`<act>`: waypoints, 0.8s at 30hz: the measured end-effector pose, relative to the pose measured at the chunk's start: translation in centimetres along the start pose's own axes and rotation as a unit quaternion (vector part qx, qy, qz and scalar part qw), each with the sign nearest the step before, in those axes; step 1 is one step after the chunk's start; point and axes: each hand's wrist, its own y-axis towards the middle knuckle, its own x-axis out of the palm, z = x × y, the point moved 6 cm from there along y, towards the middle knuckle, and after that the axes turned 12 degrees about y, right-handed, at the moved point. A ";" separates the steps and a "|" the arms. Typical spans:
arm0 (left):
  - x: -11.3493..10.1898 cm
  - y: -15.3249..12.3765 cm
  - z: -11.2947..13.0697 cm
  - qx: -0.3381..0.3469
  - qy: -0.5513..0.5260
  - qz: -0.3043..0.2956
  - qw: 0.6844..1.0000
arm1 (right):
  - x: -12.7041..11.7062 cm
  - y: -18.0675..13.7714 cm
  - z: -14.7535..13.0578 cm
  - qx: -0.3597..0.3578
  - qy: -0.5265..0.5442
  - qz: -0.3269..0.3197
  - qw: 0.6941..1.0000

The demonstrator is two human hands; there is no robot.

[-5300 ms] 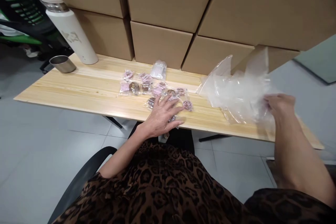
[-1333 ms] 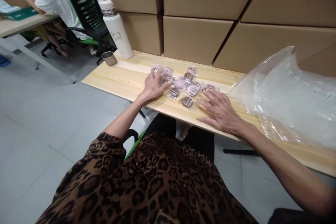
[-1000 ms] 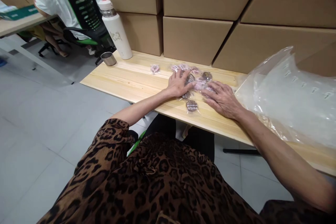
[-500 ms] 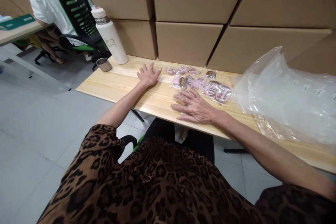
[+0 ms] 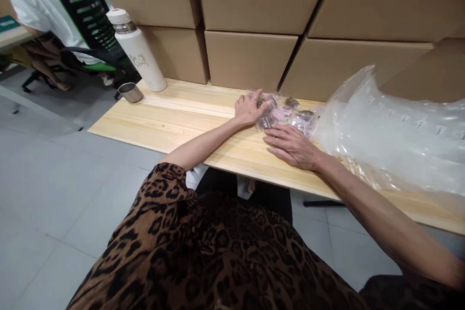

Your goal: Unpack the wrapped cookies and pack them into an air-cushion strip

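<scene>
Several small clear packets of pink and brown snacks (image 5: 290, 115) lie bunched together on the light wooden table (image 5: 174, 116), close to the boxes. My left hand (image 5: 249, 108) rests on the left side of the bunch, fingers curved over a few packets. My right hand (image 5: 292, 145) lies flat on the table just in front of the bunch, fingers stretched out and touching its near edge. A large crumpled clear plastic bag (image 5: 395, 135) lies to the right of the packets.
A white thermos bottle (image 5: 136, 51) and a small steel cup (image 5: 130, 92) stand at the table's far left. Stacked cardboard boxes (image 5: 250, 55) wall the back. Another person sits in a green-and-black chair (image 5: 87, 24) at far left.
My left hand swept from the bare table at left back onto the packets, pushing them right into a tighter bunch. My right hand moved forward to the bunch's near edge.
</scene>
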 end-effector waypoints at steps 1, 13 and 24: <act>0.2 -0.1 0.8 0.007 -0.001 -0.001 1.000 | -0.3 -0.6 0.2 0.008 0.002 0.004 1.000; 2.2 0.1 7.5 0.108 -0.038 -0.028 0.993 | -3.3 -4.4 -1.3 0.056 -0.031 0.102 0.993; 0.1 -0.9 5.5 0.074 -0.156 0.011 0.985 | -9.5 -14.2 2.1 0.379 -0.218 0.349 0.829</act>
